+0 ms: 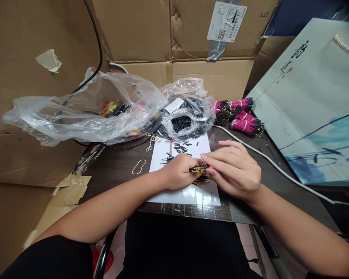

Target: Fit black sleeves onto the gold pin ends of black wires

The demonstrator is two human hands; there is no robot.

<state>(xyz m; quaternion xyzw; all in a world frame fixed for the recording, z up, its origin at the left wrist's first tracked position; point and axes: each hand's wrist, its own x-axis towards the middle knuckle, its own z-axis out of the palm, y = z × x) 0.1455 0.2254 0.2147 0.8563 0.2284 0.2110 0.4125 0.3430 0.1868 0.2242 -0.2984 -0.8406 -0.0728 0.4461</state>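
Note:
My left hand (180, 169) is closed around a bundle of thin wires with gold-coloured metal terminals (199, 169) and black sleeves, their ends pointing right. My right hand (235, 168) meets the bundle from the right, its thumb and fingertips closed at the terminal ends. Exactly what lies between those fingertips is partly hidden. More gold-tipped wire ends (202, 179) show just below the held bundle, over a white printed sheet (168, 193). Small black tubes (182, 148) lie scattered on that sheet, beyond my hands.
An opened plastic bag of black tubes (182, 123) stands behind the sheet. A large clear bag (75, 116) spreads leftward. Banded magenta wire bundles (244, 116) are piled at back right, near a paper bag (317, 104). A white cable (258, 152) and rubber band (139, 166) lie on the table.

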